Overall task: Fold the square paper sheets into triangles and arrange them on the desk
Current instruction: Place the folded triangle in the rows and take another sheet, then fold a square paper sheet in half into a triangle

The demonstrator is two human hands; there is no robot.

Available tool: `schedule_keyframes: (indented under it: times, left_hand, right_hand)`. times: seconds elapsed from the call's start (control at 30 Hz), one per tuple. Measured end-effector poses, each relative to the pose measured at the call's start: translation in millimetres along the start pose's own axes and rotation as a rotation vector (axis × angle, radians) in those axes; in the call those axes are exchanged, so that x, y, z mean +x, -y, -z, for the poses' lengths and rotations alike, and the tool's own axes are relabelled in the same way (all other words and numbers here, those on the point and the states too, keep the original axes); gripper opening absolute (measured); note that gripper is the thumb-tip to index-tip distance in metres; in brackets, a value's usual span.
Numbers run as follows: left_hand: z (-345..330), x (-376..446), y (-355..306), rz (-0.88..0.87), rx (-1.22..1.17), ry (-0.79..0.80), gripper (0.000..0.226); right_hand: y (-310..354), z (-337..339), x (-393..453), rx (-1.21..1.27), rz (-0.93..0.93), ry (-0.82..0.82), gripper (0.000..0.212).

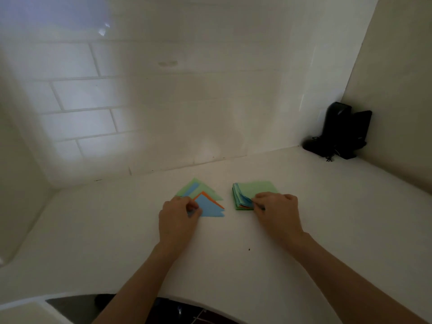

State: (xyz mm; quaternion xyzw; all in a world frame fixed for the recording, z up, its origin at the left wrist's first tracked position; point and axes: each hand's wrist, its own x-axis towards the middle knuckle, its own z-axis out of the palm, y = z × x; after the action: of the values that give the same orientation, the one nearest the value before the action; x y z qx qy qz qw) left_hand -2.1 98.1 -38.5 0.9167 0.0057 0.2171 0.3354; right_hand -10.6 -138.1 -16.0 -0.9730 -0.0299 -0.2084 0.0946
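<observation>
Two bare forearms reach in from the near edge of a white worktop (304,206) toward its middle. On the left, the left hand (178,219) has its grip on the near left corner of a blue folded paper triangle (209,208), fingers curled and pinching it. That triangle lies on top of a fanned pile of folded paper triangles (205,194), green, blue and orange, spread flat on the worktop. Just beside the pile, on its right and apart from it, sits a small stack of square paper sheets (254,189) with a green sheet on top. The right hand (277,211) rests on the stack's near right part, fingertips pinching the near edges of the blue sheets. In the far right corner of the worktop, against the wall, stands a black device with cables (341,132).
</observation>
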Motion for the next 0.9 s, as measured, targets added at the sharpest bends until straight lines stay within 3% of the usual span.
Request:
schedule_keyframes:
  times: [0.27,0.4,0.53,0.7,0.9]
  left_hand:
    - [6.6,-5.8,-2.1,-0.037,-0.049,-0.052,0.015]
    - [13.4,-16.0,-21.3,-0.144,-0.083,-0.09,0.018]
    - [9.3,-38.6,-58.1,-0.354,-0.213,0.005,0.013]
    - [-11.6,-69.9,-87.1,-0.565,-0.241,0.202,0.024]
    - [-27.8,-89.5,-86.9,-0.593,-0.192,0.397,0.035]
  right_hand:
    - [2.3,3.8,-1.8,0.128,-0.008,-0.16,0.008]
    - [-6.0,24.3,-8.6,0.149,0.03,-0.269,0.005]
    - [-15.5,48.6,-33.8,0.115,0.093,-0.336,0.008]
    - [-23.6,49.6,-78.0,0.072,0.162,-0.315,0.008]
    - [-30.9,42.0,-110.9,0.1,0.16,-0.212,0.029]
